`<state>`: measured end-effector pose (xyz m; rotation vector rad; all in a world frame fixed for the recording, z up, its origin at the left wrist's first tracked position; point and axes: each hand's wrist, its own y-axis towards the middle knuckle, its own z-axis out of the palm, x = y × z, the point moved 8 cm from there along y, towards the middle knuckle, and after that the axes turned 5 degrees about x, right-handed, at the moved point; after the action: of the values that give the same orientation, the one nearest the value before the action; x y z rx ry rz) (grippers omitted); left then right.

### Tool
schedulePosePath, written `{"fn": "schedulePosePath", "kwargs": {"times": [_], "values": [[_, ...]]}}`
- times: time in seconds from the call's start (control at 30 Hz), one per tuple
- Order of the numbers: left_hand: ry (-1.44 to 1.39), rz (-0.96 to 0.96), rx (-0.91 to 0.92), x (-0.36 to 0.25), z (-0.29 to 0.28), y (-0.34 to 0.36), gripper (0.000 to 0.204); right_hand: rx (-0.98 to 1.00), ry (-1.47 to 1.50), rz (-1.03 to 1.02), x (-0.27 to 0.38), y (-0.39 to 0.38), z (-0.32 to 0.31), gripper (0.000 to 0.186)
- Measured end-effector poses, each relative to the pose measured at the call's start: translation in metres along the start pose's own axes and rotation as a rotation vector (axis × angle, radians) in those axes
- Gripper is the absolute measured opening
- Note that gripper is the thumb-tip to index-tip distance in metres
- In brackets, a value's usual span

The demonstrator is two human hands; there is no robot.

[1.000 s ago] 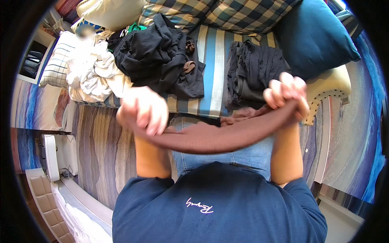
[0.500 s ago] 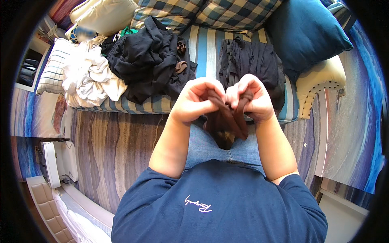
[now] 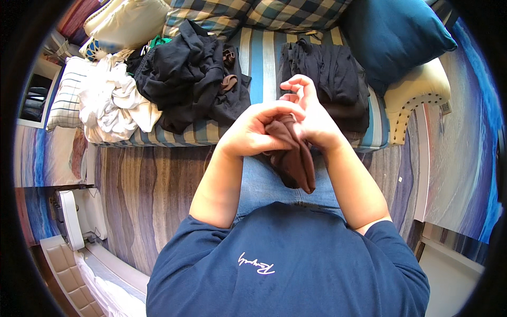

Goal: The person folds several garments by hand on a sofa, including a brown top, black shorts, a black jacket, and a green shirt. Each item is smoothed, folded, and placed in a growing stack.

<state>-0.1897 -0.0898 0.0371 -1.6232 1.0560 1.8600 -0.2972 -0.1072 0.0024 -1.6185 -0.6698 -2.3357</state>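
A bunched, thin brown piece of cloth [image 3: 300,161] hangs in front of my jeans; its folds hide what kind of garment it is. My left hand [image 3: 259,129] is closed around its upper end, thumb below and fingers over the top. Against the cloth's right side rests the palm edge of my right hand [image 3: 311,116]. That hand's fingers are loosely bent and apart, pointing up and left, and its thumb is hidden behind my left fingers. Just beyond my right hand lies a folded stack of black clothes [image 3: 332,71] on the striped sofa [image 3: 259,58].
Left on the sofa, a loose heap of black clothes [image 3: 182,79] sits beside a white clothes pile [image 3: 113,98]. A teal cushion [image 3: 398,39] leans at the right armrest [image 3: 417,103]. Checked cushions [image 3: 208,16] line the back. Wavy-patterned flooring [image 3: 153,185] runs below.
Both hands were pinching the brown cloth, holding it in two strands. Now the cloth is bunched in my left hand, and my right fingers have loosened and lifted upward. The view has shifted slightly.
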Motion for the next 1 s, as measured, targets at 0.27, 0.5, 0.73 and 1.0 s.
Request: {"fn": "schedulePosePath", "kwargs": {"times": [0.27, 0.5, 0.73, 1.0], "values": [[0.098, 0.218, -0.495, -0.008, -0.035, -0.011, 0.021, -0.054, -0.249, 0.136, -0.002, -0.039, -0.004, 0.033], [0.746, 0.248, -0.232, -0.059, -0.039, 0.012, 0.023, -0.296, -0.614, 0.086, 0.041, -0.033, -0.048, 0.015], [0.656, 0.66, -0.661, -0.149, -0.104, 0.089, 0.022, -0.388, -0.825, -0.499, 0.211, 0.056, -0.083, 0.021], [0.546, 0.694, -0.478, -0.118, -0.046, 0.107, 0.024, -0.391, -0.917, -0.738, 0.224, -0.011, -0.092, 0.029]]}}
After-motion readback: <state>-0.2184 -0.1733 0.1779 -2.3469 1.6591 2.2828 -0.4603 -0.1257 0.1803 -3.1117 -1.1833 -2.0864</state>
